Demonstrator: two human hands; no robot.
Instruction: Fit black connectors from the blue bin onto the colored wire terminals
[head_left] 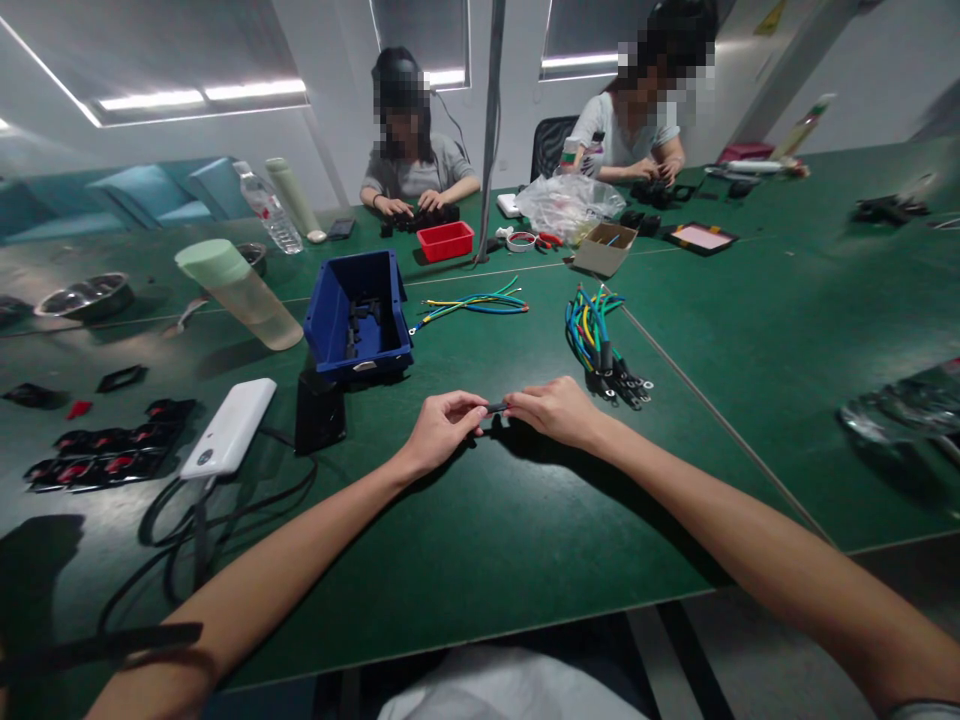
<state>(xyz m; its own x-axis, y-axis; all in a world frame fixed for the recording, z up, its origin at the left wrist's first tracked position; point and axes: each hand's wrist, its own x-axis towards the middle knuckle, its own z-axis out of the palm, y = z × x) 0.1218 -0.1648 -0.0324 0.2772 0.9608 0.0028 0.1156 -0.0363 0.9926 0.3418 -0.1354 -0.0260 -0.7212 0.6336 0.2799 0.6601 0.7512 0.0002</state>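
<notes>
An assembly workshop: a shared green worktable (pixel 487 520) with wire bundles (pixel 600 345) and parts bin (pixel 358 315).

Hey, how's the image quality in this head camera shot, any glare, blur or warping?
Head view: wide-angle warping bends the table edges; ceiling lights blow out white; the right edge smears; both hands and the small black part stay sharp, casting soft shadows.

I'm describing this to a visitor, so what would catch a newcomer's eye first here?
Front and centre, the left hand and right hand pinch a small black part between them above the green table. Behind sit an open blue plastic bin and a bundle of coloured wires.
</notes>
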